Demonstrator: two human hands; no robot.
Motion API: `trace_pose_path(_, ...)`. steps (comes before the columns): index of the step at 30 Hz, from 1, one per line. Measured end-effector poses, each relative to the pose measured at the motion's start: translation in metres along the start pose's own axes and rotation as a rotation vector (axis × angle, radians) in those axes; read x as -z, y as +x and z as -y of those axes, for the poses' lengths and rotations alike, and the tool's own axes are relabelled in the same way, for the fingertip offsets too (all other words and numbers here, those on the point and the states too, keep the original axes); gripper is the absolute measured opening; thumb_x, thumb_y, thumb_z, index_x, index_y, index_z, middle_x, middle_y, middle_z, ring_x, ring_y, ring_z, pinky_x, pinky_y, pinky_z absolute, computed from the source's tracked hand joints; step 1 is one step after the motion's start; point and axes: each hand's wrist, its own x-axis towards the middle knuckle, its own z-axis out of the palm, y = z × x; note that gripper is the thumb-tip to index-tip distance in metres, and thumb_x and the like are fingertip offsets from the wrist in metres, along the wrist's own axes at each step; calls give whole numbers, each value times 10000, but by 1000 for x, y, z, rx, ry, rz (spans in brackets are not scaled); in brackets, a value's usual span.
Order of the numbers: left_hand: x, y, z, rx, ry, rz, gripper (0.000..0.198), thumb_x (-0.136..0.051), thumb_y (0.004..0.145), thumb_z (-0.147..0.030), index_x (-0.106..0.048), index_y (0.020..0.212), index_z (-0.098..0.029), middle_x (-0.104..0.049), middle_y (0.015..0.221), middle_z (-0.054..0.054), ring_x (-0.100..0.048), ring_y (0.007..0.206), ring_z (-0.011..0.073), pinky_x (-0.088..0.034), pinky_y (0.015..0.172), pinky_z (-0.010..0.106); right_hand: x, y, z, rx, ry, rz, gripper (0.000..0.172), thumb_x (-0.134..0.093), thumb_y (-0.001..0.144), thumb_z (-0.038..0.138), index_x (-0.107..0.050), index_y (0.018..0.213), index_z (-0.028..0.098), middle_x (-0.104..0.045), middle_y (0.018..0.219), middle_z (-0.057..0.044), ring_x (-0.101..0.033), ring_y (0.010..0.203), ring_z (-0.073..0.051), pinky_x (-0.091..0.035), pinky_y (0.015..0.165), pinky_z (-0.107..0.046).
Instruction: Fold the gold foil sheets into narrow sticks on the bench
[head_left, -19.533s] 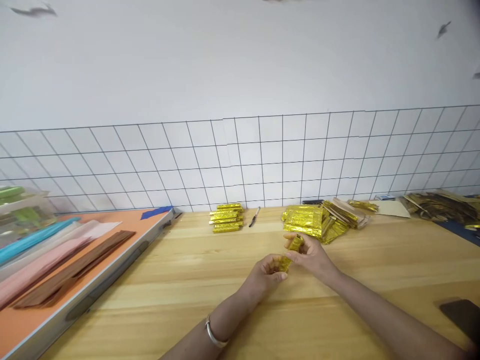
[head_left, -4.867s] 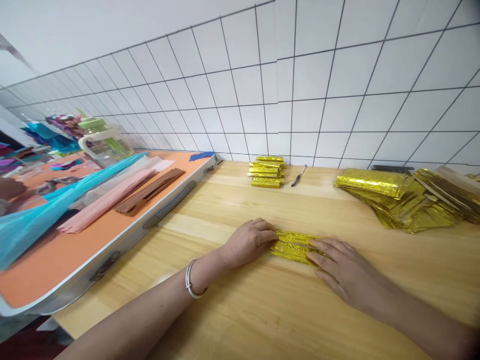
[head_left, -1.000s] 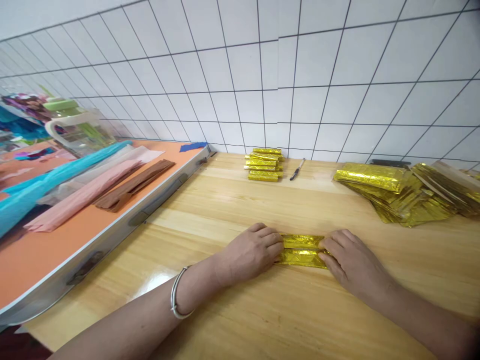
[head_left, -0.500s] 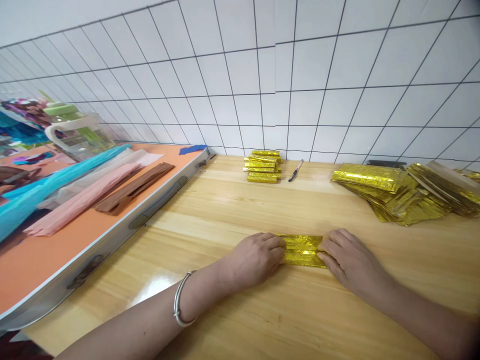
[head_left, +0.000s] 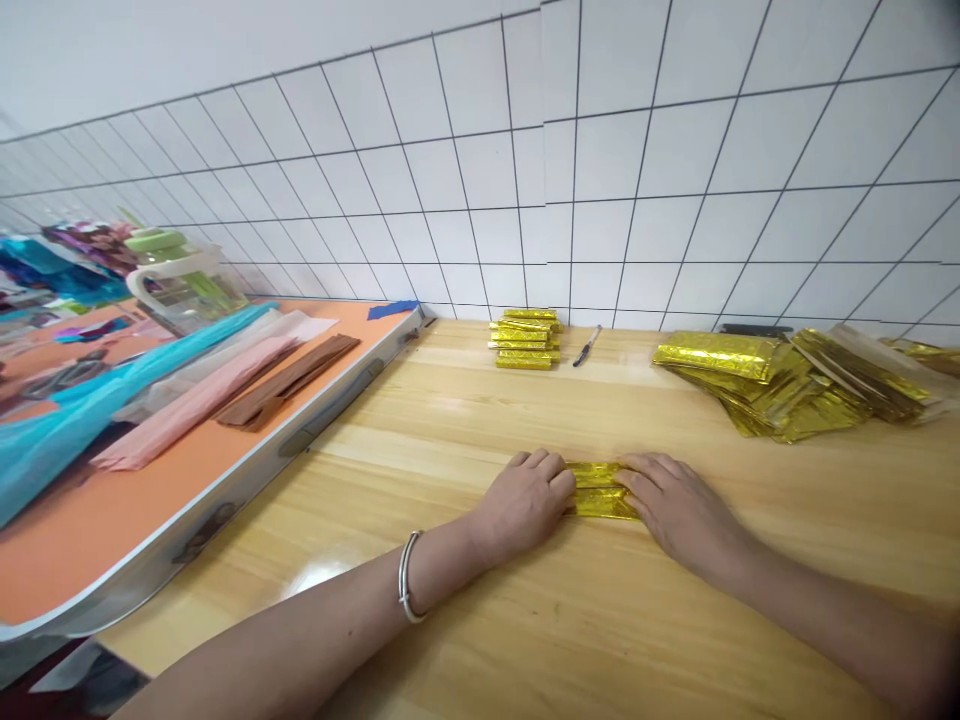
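Observation:
A gold foil paper strip lies flat on the wooden table, with a lengthwise fold line along its middle. My left hand is closed over its left end, fingers curled and thumb tucked by the near edge. At the right end, my right hand grips the foil with bent fingers on top; the thumb is mostly hidden. Both ends of the strip are covered by my hands. Beyond them, against the wall, sits a small stack of folded gold foil strips.
A pen lies beside the stack. At the back right is a pile of gold foil sheets with a dark object behind. On the left, an orange-topped table holds pink paper, brown paper, turquoise paper and a green-lidded jug.
My right hand's fingers have slid left and further over the foil, so less of it shows. My left hand stays on its end. The whole view has shifted slightly.

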Motion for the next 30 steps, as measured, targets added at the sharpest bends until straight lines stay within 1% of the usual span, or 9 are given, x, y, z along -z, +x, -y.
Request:
trace_pose_path(3, 0, -1, -1, -30, -21, -5, 172, -427, 903, -303, -524, 966, -175, -543, 1083, 62, -487, 961, 198, -391, 836, 344, -2, -1, -4, -2, 50, 9, 292, -442, 877, 220, -548, 1150, 219, -545, 1235, -67, -469, 1105, -245, -398, 904, -427)
trace_pose_path(5, 1, -1, -1, -29, -54, -15, 182, -418, 908, -284, -507, 1028, -179, -527, 1151, 52, -476, 1002, 191, -386, 861, 333, -2, -4, -8, -32, 91, -4, 309, -456, 871, 256, -533, 1168, 225, -547, 1240, -64, -471, 1111, -246, -398, 906, -430)
trace_pose_path(8, 3, -3, -3, -20, -81, -17, 200, -407, 915, -280, -503, 1065, -189, -553, 1111, 44, -478, 1003, 183, -386, 869, 321, -2, -10, -17, -72, 155, -34, 350, -465, 864, 282, -499, 1208, 228, -543, 1250, -66, -463, 1136, -240, -386, 924, -431)
trace_pose_path(13, 9, -4, -7, -109, -19, -3, 305, -395, 920, -253, -464, 1217, -251, -555, 1096, 58, -490, 976, 177, -379, 854, 311, -3, -19, -30, -59, 266, -51, 389, -484, 847, 270, -478, 1235, 240, -543, 1255, -56, -470, 1140, -216, -380, 944, -414)
trace_pose_path(16, 14, -4, -9, -114, -2, 4, 283, -394, 921, -259, -509, 1179, -256, -568, 1040, 57, -500, 942, 173, -379, 827, 304, -1, -21, -34, -52, 332, -74, 379, -500, 828, 242, -504, 1207, 217, -566, 1219, -77, -492, 1117, -219, -391, 933, -418)
trace_pose_path(19, 17, -2, -10, -95, -37, -7, 242, -420, 910, -250, -554, 1112, -253, -575, 998, 48, -502, 942, 172, -378, 829, 310, 1, -22, -34, -44, 373, -99, 311, -505, 822, 224, -556, 1128, 206, -586, 1182, -95, -511, 1093, -229, -403, 910, -434)
trace_pose_path(24, 14, 6, -18, -39, -148, -23, 173, -447, 893, -234, -600, 971, -215, -577, 1000, 48, -510, 945, 170, -404, 837, 311, 6, -21, -31, -60, 381, -105, 254, -532, 811, 215, -593, 1058, 199, -593, 1164, -96, -511, 1082, -221, -407, 910, -424)
trace_pose_path(26, 10, 9, -22, -20, -172, -31, 177, -441, 891, -215, -588, 989, -199, -577, 1040, 57, -510, 967, 181, -414, 854, 327, 6, -21, -29, -79, 375, -91, 248, -535, 812, 207, -597, 1053, 195, -588, 1168, -93, -498, 1094, -216, -396, 928, -416)
trace_pose_path(30, 1, 10, -26, -41, -207, -32, 287, -426, 895, -194, -498, 1172, -217, -533, 1198, 62, -485, 1064, 203, -409, 913, 374, 7, -20, -27, -107, 386, -81, 247, -552, 800, 207, -603, 1041, 192, -586, 1163, -93, -476, 1114, -222, -386, 944, -422)
